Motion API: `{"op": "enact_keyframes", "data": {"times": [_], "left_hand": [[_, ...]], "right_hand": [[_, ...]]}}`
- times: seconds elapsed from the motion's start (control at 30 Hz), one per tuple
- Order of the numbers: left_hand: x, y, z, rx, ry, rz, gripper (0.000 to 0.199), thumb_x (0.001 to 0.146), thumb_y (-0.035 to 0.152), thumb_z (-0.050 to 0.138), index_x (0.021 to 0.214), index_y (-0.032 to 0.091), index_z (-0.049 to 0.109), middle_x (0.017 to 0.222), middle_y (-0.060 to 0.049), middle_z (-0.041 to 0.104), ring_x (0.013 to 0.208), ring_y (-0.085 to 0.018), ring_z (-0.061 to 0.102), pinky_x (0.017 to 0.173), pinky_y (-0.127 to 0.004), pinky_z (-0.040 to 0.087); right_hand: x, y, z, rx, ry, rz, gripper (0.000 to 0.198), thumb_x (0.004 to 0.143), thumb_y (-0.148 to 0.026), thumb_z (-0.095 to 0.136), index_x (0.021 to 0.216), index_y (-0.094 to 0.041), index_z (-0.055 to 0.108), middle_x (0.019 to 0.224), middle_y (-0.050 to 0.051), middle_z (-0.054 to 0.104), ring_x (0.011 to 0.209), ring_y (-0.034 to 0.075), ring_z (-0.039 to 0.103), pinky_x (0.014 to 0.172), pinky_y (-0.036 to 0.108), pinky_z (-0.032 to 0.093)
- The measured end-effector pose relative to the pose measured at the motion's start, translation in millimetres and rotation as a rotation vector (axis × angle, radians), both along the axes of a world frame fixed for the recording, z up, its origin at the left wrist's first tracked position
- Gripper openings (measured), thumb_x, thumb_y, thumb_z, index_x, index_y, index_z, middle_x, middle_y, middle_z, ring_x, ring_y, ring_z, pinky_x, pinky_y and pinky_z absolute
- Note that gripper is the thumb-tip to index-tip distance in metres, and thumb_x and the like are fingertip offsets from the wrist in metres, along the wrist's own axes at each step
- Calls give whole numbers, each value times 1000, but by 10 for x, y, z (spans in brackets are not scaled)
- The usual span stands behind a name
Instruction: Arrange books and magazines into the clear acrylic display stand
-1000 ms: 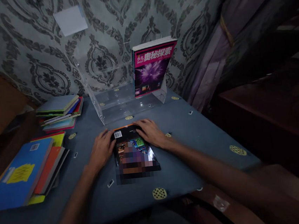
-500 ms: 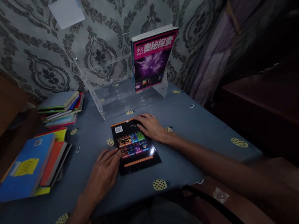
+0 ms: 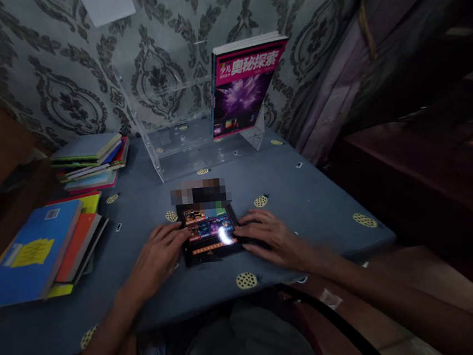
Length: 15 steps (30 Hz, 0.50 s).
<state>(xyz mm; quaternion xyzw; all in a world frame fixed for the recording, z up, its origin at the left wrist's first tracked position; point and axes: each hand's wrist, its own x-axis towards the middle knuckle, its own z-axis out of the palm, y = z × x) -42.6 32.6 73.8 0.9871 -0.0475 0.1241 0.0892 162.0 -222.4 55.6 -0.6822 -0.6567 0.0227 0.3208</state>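
A dark book (image 3: 208,229) with rows of small coloured pictures and an orange strip lies on the table, back cover up. Blurred squares cover its far end, and a bright glare sits on its right half. At its left edge, my left hand (image 3: 160,257) holds it with fingertips over the cover. My right hand (image 3: 273,238) has the opposite edge, its fingers and thumb bent against the side. The undersides of both grips are hidden.
Behind the book stands a clear acrylic rack (image 3: 155,157) holding upright magazines (image 3: 245,93) with a purple and pink cover. To the left lie a stack of books (image 3: 88,158) and a blue book (image 3: 34,253) on other books. Patterned cloth covers the table (image 3: 138,201).
My right hand has moved from the book's far right corner down to its right edge. My left hand stays at the left edge. The glare on the cover has grown and shifted left.
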Motion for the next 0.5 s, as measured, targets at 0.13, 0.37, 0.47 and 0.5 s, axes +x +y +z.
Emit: {"op": "enact_keyframes", "data": {"times": [0.13,0.37,0.47,0.5], "left_hand": [[80,105,191,75,123,-106,46,91,12,50,134,27,53,137,-6,62,134,-24,50,105,-46,45],[420,5,436,117,259,-280,60,79,5,64,130,36,54,141,-3,58,140,-25,45,114,-46,36],[531,-47,382,166,222,-368,59,81,5,62,132,34,53,139,-7,60,137,-29,48,111,-52,38],[552,-50,364,189,204,-396,58,82,5,60,133,32,53,139,-9,60,136,-30,49,111,-54,38]], "right_hand": [[6,-24,42,-37,-1,85,43,87,-38,70,128,-30,61,118,3,71,130,26,52,116,58,31],[4,16,39,-104,-31,94,42,86,-40,71,126,-27,63,121,7,68,138,28,45,117,58,30],[-7,-2,38,-89,-43,109,43,87,-40,70,127,-25,62,121,8,68,138,28,45,116,56,33],[-8,-8,38,-81,-43,108,43,87,-39,70,127,-25,62,121,8,68,138,27,45,116,56,33]]}}
